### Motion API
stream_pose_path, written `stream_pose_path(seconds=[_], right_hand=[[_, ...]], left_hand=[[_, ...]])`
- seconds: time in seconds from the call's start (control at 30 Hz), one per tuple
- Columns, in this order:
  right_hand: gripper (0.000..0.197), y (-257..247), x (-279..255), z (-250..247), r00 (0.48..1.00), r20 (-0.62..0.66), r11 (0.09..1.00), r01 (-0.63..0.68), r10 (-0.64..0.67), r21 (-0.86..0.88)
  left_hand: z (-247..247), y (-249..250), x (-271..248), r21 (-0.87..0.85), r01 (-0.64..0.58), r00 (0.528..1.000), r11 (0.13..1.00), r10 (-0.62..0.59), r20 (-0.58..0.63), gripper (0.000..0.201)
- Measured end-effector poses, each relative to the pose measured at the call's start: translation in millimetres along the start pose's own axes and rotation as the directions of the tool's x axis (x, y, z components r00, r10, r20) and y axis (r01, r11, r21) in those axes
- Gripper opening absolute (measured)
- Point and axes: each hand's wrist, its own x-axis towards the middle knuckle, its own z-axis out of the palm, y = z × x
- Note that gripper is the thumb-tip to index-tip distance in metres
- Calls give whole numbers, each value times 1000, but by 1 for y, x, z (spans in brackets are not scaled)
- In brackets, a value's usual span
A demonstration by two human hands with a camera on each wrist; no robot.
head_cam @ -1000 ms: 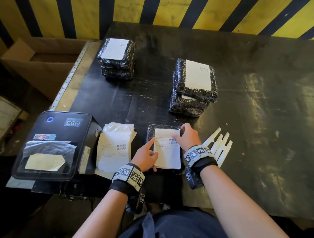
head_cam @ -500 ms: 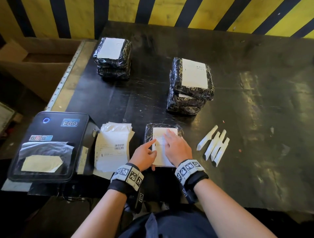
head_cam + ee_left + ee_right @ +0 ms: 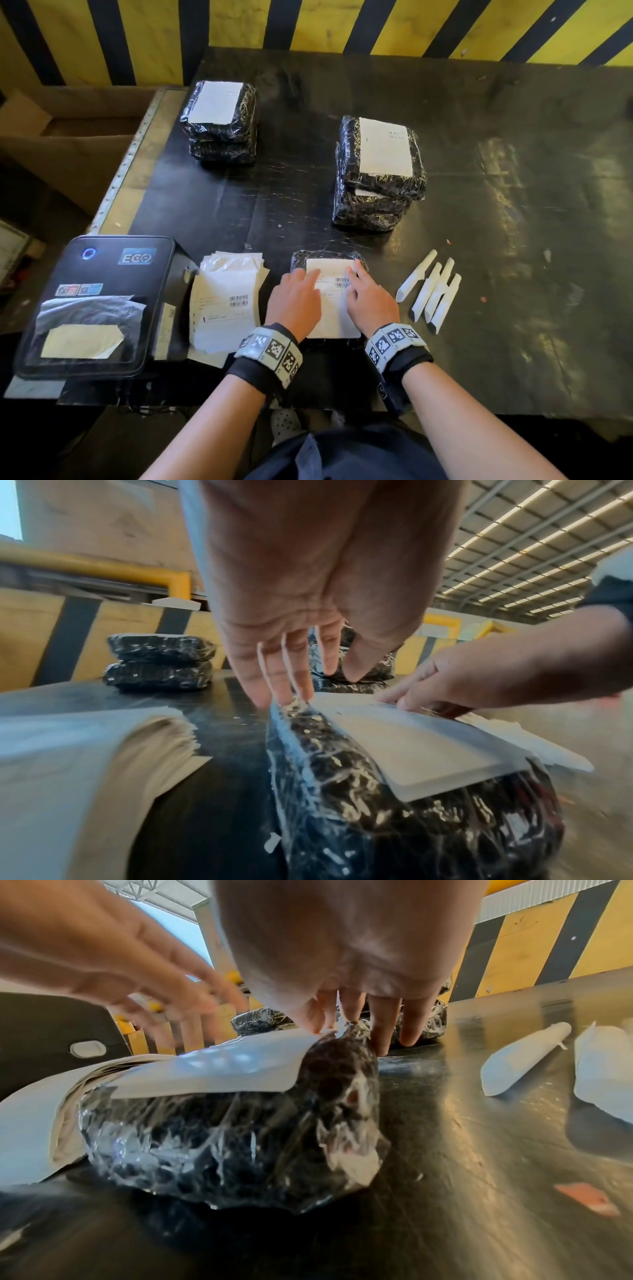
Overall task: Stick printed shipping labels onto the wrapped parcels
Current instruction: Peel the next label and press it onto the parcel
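- Head view: the left hand [image 3: 297,301] and the right hand [image 3: 371,301] are both lying on the white label [image 3: 334,317] that is covering the top of the black wrapped parcel [image 3: 301,258] at the near edge of the tabletop [image 3: 513,240]; each grip is spread, fingers straight and pressing flat, pinching nothing; half a second ago the right palm was covering the label's middle and the left was only pointing at its left edge, whereas now the two hands are sitting side by side with fingertips at the far corners, which suggests the label is being smoothed outward and is nearly stuck; the stack of loose labels [image 3: 226,301] is waiting just left of the parcel, beside the printer [image 3: 99,301]; peeled backing strips [image 3: 431,291] are lying to the right; two piles of labelled parcels [image 3: 380,171] are sitting farther back.
- Left wrist view: the left fingers [image 3: 274,669] are pointing down onto the parcel's far left corner, at the label's edge; the label's near corner is standing slightly proud of the wrap, so it probably needs one more press.
- Right wrist view: the right fingers [image 3: 382,1026] are reaching over the parcel's far end, thumb touching the label's corner; the near edge here is also curling up a little.
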Motion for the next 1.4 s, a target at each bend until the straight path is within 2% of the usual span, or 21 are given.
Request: stream_pose_path(seconds=[0.07,0.13,0.23,0.4,0.43,0.5,0.6,0.73,0.83,0.9,0.97,1.1,1.2,1.4], right_hand=[[47,2,1,-1,1000,13,1000,-7,7,14],[46,3,1,-1,1000,8,1000,-9,9,24],[47,3,1,0,1000,0,1000,2,-2,26],[47,4,1,2,1000,0,999,1,-1,40],[47,5,1,2,1000,2,999,4,-4,41],[47,7,2,2,1000,3,999,9,-9,43],[47,7,2,3,1000,-5,998,13,-13,53],[47,3,2,1,1000,-17,1000,11,-11,27],[49,-4,2,-1,1000,-7,993,18,-19,-114],[48,-13,0,-2,998,-49,991,20,-26,-134],[45,-24,-7,3,992,-80,992,91,-98,-82],[45,-25,-37,25,977,-50,978,207,-208,-34],[50,-10,-50,28,985,-60,985,161,-165,-61],[48,3,-61,22,998,-61,999,-38,36,-35]], left_hand=[[11,8,6,73,-115,990,991,109,89,50],[21,6,10,180,-142,975,973,106,194,53],[25,-7,13,275,-89,986,957,45,161,52],[11,-7,29,305,61,986,950,-105,129,57],[11,-5,30,306,46,988,951,-89,128,58],[15,-1,25,300,-63,990,952,22,140,60],[26,5,5,269,-187,967,945,128,220,61],[32,1,-18,207,-161,968,965,113,224,58],[30,-9,-30,167,-140,970,976,101,221,58],[28,-16,-38,131,-129,972,983,99,215,59],[27,-22,-43,108,-117,974,987,93,207,59],[30,-27,-49,88,-94,974,992,73,215,56],[31,-26,-49,69,-84,975,994,68,210,54],[33,-28,-51,-8,-81,977,997,81,198,49]])
